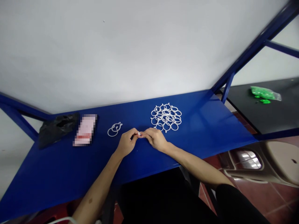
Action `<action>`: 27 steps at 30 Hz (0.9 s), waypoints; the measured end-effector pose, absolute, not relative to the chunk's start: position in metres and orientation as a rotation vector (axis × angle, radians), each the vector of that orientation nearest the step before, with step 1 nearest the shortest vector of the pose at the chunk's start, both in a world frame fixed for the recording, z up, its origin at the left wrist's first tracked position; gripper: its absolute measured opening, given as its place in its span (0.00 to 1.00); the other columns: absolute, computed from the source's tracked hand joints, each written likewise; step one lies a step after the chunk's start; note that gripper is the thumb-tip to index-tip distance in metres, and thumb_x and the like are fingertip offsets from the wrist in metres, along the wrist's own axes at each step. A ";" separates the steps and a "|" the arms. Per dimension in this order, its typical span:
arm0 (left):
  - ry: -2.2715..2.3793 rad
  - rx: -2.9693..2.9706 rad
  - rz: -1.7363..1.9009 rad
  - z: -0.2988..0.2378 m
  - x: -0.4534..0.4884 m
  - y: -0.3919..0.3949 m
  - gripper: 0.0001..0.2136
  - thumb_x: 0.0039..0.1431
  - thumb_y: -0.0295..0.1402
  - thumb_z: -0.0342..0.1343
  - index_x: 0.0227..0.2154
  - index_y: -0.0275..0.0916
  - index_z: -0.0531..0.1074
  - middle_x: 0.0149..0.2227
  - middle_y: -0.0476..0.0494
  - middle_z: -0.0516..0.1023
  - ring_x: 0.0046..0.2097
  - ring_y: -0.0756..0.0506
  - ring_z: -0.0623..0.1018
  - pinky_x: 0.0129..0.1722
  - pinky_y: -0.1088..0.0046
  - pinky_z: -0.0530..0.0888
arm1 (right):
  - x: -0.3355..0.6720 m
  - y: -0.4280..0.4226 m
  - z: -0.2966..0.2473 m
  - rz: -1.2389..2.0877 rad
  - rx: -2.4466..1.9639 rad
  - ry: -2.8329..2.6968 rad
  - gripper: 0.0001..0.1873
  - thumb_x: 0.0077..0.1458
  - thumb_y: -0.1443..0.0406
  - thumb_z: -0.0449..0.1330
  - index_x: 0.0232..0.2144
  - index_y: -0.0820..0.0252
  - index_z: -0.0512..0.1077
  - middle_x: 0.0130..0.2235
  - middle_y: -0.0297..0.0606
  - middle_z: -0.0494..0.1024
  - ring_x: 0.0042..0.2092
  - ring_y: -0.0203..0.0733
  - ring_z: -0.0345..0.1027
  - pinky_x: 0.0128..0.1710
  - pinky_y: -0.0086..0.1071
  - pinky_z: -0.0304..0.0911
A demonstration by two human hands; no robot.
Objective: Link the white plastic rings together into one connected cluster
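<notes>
My left hand (127, 141) and my right hand (156, 138) meet over the front middle of the blue table (98, 168). Both are closed, thumbs and fingertips pinching a small white plastic piece (139, 133) between them. Most of that piece is hidden by the fingers, so its full shape does not show. Just beyond my right hand lies a pile of white plastic rings (174, 127) with small knobs on them, overlapping one another. To the left of my left hand rests a smaller group of white rings (113, 134), also overlapping.
On the table's left side lie a crumpled black plastic bag (56, 129) and a blurred-out pink and white item (86, 129). A black table (247, 115) at the right bears a bag of green pieces (263, 92). A beige plastic chair (280, 158) stands below it. Blue metal bars (247, 53) frame the table.
</notes>
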State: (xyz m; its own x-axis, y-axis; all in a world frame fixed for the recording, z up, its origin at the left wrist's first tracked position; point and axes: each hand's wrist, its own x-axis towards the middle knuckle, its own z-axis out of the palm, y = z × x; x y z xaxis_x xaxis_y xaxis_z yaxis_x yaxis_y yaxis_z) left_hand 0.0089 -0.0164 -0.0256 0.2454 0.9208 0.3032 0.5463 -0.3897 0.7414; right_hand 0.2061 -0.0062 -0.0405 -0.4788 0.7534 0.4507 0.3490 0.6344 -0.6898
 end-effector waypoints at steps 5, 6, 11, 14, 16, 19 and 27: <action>1.337 2.080 0.955 -0.028 0.006 -0.016 0.07 0.63 0.29 0.53 0.29 0.41 0.72 0.29 0.52 0.78 0.32 0.50 0.76 0.36 0.74 0.71 | 0.208 -0.005 -0.042 0.584 -0.829 -2.136 0.13 0.70 0.65 0.52 0.43 0.57 0.77 0.39 0.40 0.82 0.39 0.40 0.75 0.42 0.32 0.70; 1.334 2.092 0.972 -0.027 0.005 -0.015 0.07 0.64 0.31 0.53 0.30 0.41 0.72 0.30 0.51 0.78 0.32 0.49 0.76 0.37 0.74 0.71 | 0.207 -0.005 -0.041 0.571 -0.835 -2.126 0.13 0.70 0.64 0.52 0.44 0.57 0.77 0.40 0.40 0.82 0.40 0.40 0.75 0.42 0.32 0.71; 1.314 2.211 1.038 -0.021 0.000 -0.011 0.07 0.66 0.37 0.55 0.34 0.41 0.74 0.33 0.49 0.79 0.36 0.47 0.77 0.40 0.71 0.72 | 0.204 -0.004 -0.032 0.525 -0.922 -2.088 0.12 0.70 0.62 0.53 0.46 0.56 0.76 0.44 0.40 0.80 0.44 0.39 0.76 0.44 0.31 0.72; 1.427 2.280 1.078 -0.019 -0.010 -0.007 0.08 0.67 0.38 0.54 0.38 0.42 0.76 0.38 0.46 0.81 0.41 0.45 0.77 0.47 0.66 0.72 | 0.207 -0.001 -0.028 0.449 -1.013 -2.044 0.12 0.70 0.60 0.54 0.44 0.56 0.77 0.45 0.41 0.77 0.43 0.39 0.75 0.43 0.31 0.72; 1.659 2.288 1.125 -0.020 -0.019 -0.003 0.09 0.68 0.36 0.52 0.40 0.40 0.76 0.40 0.43 0.81 0.44 0.43 0.76 0.51 0.62 0.71 | 0.213 0.004 -0.026 0.389 -1.057 -2.015 0.12 0.69 0.61 0.54 0.44 0.58 0.77 0.44 0.41 0.77 0.42 0.39 0.75 0.42 0.31 0.71; 2.094 2.226 1.034 -0.023 -0.035 0.002 0.11 0.65 0.30 0.50 0.44 0.38 0.77 0.45 0.37 0.79 0.48 0.37 0.74 0.51 0.56 0.70 | 0.226 0.013 -0.023 0.302 -1.131 -1.989 0.11 0.69 0.62 0.55 0.46 0.59 0.75 0.42 0.42 0.78 0.43 0.41 0.74 0.42 0.33 0.70; 2.358 2.093 0.527 -0.028 -0.048 0.003 0.15 0.64 0.33 0.49 0.48 0.38 0.77 0.49 0.33 0.78 0.50 0.31 0.72 0.45 0.53 0.70 | 0.274 0.032 -0.017 0.037 -1.419 -1.910 0.07 0.65 0.64 0.59 0.36 0.58 0.76 0.36 0.41 0.78 0.41 0.47 0.68 0.43 0.39 0.66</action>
State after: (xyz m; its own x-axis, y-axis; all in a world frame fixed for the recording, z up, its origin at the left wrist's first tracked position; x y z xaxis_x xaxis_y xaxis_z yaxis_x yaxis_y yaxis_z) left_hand -0.0477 0.0029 -0.0285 -0.1417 0.9561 0.2565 0.9744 0.0890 0.2065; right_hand 0.2737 0.0322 -0.0173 -0.1110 0.8354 0.5383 0.8142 0.3870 -0.4327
